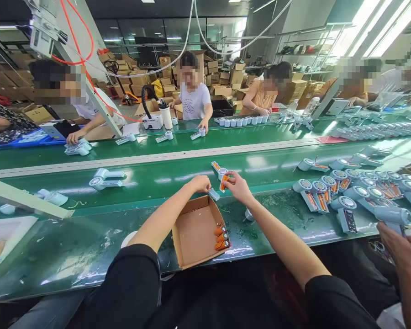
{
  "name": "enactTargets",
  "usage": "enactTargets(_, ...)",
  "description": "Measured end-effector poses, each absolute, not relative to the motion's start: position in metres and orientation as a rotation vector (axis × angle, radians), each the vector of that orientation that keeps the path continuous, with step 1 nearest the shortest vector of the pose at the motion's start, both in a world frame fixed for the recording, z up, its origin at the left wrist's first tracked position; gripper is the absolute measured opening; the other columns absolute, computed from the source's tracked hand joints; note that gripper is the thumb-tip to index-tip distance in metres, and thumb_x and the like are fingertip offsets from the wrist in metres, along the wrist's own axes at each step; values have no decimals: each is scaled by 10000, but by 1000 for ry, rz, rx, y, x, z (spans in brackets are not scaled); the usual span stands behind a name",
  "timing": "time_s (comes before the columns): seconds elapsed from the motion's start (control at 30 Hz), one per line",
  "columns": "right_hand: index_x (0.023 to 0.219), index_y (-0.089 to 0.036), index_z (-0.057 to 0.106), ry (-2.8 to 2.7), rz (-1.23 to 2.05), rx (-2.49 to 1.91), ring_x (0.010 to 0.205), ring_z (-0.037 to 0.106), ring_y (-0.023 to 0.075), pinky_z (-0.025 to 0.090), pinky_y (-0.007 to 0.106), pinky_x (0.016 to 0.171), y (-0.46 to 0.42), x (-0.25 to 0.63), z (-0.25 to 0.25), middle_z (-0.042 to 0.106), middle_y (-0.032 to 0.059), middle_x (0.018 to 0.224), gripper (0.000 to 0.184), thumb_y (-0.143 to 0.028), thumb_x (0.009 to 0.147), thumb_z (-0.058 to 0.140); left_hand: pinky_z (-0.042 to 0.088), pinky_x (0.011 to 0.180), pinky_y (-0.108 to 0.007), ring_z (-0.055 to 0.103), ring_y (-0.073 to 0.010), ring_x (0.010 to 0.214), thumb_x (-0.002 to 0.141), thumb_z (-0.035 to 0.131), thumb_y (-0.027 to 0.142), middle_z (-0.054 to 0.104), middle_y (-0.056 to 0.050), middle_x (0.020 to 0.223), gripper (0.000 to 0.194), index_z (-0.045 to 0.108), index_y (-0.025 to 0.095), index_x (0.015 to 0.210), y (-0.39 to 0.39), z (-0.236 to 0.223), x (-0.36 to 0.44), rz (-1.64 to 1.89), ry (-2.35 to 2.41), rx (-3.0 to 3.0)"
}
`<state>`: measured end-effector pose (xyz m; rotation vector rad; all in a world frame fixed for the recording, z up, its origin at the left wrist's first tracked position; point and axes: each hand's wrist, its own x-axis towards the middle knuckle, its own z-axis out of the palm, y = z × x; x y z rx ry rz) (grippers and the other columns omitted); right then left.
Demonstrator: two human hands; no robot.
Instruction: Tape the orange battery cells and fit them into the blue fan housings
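Where the far edge of the tabletop (277, 217) meets the green belt (167, 167), both hands work close together, just beyond a shallow cardboard box (192, 230). The right hand (239, 187) pinches an orange-faced part (223, 184) between thumb and fingers; the left hand (200, 183) has its fingers closed on the end of a pale blue piece (213, 194), which hangs over the box's far rim. Just past the orange-faced part lies a round-headed device (222, 173), its handle pointing away across the belt; whether the part is joined to it, I cannot tell. The box sits at the tabletop's near edge, with orange cylinders (221, 236) grouped in its near right corner. A round blue part (249, 214) shows partly behind the right forearm. Toward the tabletop's right end stand rows of similar devices (318, 186), many with orange showing in their handles, and a co-worker's hand (402, 256) is by the near edge there. Farther left, two pale blue devices (97, 183) lie on the belt.
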<state>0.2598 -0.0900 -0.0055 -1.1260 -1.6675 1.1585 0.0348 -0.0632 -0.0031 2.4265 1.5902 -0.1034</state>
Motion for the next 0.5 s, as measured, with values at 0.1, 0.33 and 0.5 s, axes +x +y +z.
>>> enactTargets(0.1, 1125, -242, 574, -1772, 1131, -1177, 894, 815, 228, 637, 408, 893, -87, 250, -6, 830, 12, 902, 295, -301, 848, 655, 512, 862, -250, 728, -212, 997, 782, 835, 359, 797, -13, 930, 100, 816, 297, 858, -58, -2, 39, -138, 1546, 2406)
enactTargets(0.33, 1258, -243, 605, -2090, 916, -1341, 1073, 791, 219, 606, 363, 935, -101, 234, -5, 825, 70, 1138, 310, -199, 952, 618, 567, 995, -446, 687, -220, 1080, 1000, 682, 430, 730, -75, 1164, 272, 723, 179, 1097, -59, 1, 45, -138, 1533, 2383)
enactTargets(0.5, 1285, -228, 641, -2366, 638, -1514, 1147, 757, 297, 551, 369, 963, -115, 237, 0, 797, 131, 1215, 277, -259, 1010, 627, 585, 996, -455, 683, -228, 1116, 1010, 676, 415, 705, -87, 1234, 284, 703, 178, 1165, -58, -1, 54, -120, 1550, 2339)
